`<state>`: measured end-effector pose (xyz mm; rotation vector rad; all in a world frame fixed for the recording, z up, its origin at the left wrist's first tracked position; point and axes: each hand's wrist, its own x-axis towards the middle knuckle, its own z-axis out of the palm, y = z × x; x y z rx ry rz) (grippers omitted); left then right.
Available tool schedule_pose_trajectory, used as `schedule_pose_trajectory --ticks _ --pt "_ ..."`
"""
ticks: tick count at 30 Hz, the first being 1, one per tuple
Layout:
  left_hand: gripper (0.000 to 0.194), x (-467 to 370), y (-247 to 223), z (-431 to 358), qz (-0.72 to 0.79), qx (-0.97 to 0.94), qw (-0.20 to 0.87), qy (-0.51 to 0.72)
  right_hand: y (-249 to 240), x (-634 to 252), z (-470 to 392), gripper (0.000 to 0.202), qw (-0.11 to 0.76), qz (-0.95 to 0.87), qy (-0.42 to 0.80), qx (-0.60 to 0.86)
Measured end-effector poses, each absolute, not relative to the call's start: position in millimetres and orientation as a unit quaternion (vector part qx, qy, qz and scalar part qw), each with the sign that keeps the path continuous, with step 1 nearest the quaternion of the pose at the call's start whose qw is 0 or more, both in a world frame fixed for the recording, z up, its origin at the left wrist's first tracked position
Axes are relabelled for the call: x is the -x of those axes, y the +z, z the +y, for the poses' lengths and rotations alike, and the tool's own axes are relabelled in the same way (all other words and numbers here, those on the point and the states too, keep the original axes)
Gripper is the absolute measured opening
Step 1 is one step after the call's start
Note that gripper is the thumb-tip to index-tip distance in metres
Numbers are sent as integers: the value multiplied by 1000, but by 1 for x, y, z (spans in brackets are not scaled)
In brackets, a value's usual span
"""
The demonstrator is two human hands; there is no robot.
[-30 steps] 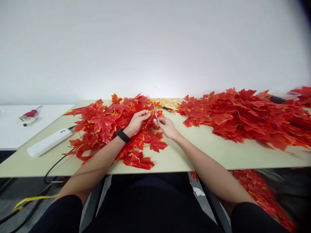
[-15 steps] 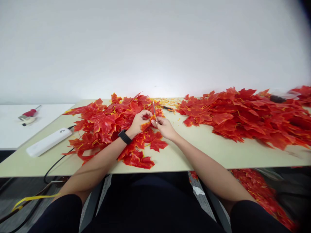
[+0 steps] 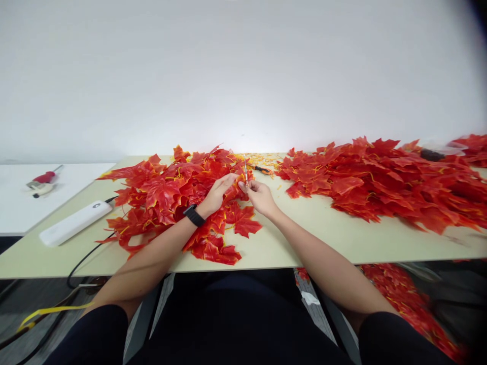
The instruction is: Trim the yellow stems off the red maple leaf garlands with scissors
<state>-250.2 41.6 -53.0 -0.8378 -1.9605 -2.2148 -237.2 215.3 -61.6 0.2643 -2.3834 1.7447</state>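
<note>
Head view: the right hand (image 3: 261,197) pinches a slim metal tool (image 3: 246,173) between thumb and fingers near its lower end, the narrow tip pointing away from the body. The left hand (image 3: 216,196), with a black wristwatch (image 3: 194,215) at its wrist, lies over the left heap of artificial maple leaves (image 3: 162,191), fingers extended close together toward the tool; whether they grip a leaf I cannot tell, as the hand hides it. Red and orange leaf edges show just beside the fingertips of both hands.

The 2 hands are near each other over the right side of this heap, which rests on the cream tabletop (image 3: 277,251). A loose-lying maple leaf (image 3: 244,221) sits at the heap's near right edge. Behind the hands are yellow scraps (image 3: 269,159) and a tool with an orange-and-black handle (image 3: 262,170); the right heap of maple leaves (image 3: 371,180) lies well apart.

The leaves look very light, thin and bendable, with a gloss that may make them slide over 1 another. A pinch near the stem base should hold better than the floppy lobes, which could crease. The slim tool looks stiff; its shaft is the sensible grip, clear of the tip.
</note>
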Motion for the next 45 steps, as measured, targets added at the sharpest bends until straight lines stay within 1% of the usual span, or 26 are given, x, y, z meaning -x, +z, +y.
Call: schedule_pose_trajectory --ticks 4,7,11,17,23,39,45 --pt "52 245 -50 43 -661 286 7 -694 -64 241 217 62 97 -813 570 -72" --pt "40 245 -52 47 -678 247 38 -692 -64 241 216 62 92 -815 567 -78" --pt "33 251 -56 46 -675 194 89 -706 -60 236 218 64 83 -816 566 -79" --pt "31 259 -60 43 -670 136 179 -707 -53 231 227 63 116 -855 488 -130" --pt "28 262 -60 41 -680 132 219 -687 -52 230 230 63 85 -885 432 -151" --pt "31 262 -59 40 -698 170 224 -659 -55 231 231 68 55 -902 396 -164" --pt "29 260 -58 40 -700 182 214 -657 -55 232 231 65 52 -897 404 -174"
